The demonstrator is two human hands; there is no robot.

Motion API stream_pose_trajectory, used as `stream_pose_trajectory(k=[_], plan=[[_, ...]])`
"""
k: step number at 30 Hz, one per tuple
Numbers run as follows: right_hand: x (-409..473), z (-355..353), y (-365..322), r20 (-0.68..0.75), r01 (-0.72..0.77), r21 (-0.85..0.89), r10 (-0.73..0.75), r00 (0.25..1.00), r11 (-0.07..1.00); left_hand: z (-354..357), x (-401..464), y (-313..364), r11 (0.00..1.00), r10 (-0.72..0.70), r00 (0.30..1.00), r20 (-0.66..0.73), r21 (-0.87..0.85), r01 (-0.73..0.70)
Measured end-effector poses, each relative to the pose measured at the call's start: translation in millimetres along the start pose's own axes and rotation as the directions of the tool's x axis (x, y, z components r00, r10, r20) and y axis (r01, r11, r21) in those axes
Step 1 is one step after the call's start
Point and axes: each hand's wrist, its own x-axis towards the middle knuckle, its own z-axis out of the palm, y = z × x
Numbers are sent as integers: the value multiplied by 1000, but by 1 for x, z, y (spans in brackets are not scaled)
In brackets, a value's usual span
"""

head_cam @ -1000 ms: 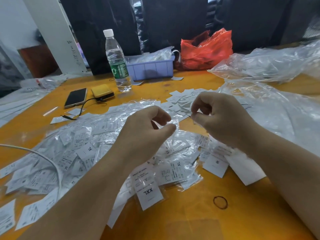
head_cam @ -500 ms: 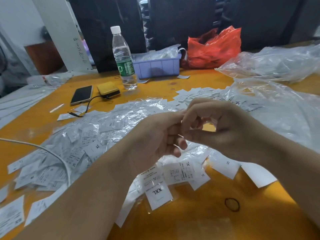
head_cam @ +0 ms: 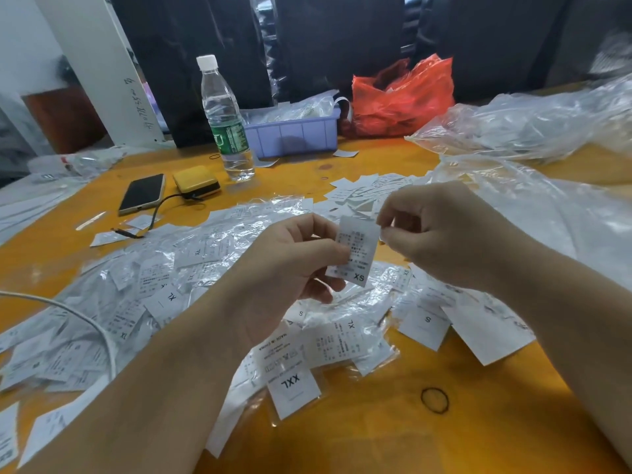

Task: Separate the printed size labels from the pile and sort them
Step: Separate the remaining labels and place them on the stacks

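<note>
Size labels (head_cam: 191,285) mostly lie unsorted in a wide heap among clear wrappers, left of and below the one printed label (head_cam: 355,251) held up over the heap, so sorting looks barely begun; a small loose cluster (head_cam: 362,193) just beyond that label may be a started group. The left hand (head_cam: 290,268) pinches the label's lower left side with thumb and fingers, and the right hand (head_cam: 441,230) pinches its top right corner. Beyond the label the orange tabletop (head_cam: 376,436) carries a water bottle (head_cam: 225,121), phone (head_cam: 142,193), lilac tray (head_cam: 294,135) and red bag (head_cam: 403,97) before dark hanging covers.
</note>
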Motion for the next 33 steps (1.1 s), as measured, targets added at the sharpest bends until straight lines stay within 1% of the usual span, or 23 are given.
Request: stream_pose_trajectory(k=[2,4,6,8,10,12,14,16,19,22,27,30,33], plan=[[0,1,2,44,-42,-108,47,998,993,0,0,-2,999,15,1000,-20,43,-14],[0,1,2,13,-63,-142,66,998,988,1,1,-3,995,24,999,-43,95,-20],[1,-2,3,-17,-106,-169,104,994,980,3,1,-4,983,27,998,-62,185,-16],[2,-4,4,-4,-168,-231,172,985,958,5,1,-5,958,54,996,-72,286,-32],[3,-6,4,-2,-223,-285,232,973,932,6,-1,-7,909,101,992,-72,412,-63],[4,-9,4,-55,-260,-310,256,965,915,8,-3,-9,838,148,987,-62,539,-91],[5,-13,4,-113,-292,-336,270,956,895,12,-4,-9,778,185,981,-54,618,-113],[5,-17,5,-137,-335,-376,306,942,864,16,-5,-8,769,197,979,-59,629,-117],[2,-20,7,-122,-387,-423,372,920,819,18,-6,-9,757,210,975,-73,644,-115],[1,-16,8,-103,-381,-423,373,922,822,16,-5,-10,746,220,972,-82,657,-114],[4,-14,16,-145,-418,-386,394,908,822,17,-5,-11,737,225,971,-82,666,-115],[6,-12,19,-108,-425,-383,417,902,820,19,-5,-11,737,218,972,-84,668,-107],[5,-8,20,-53,-420,-430,443,895,799,20,-5,-11,740,205,976,-76,665,-104]])
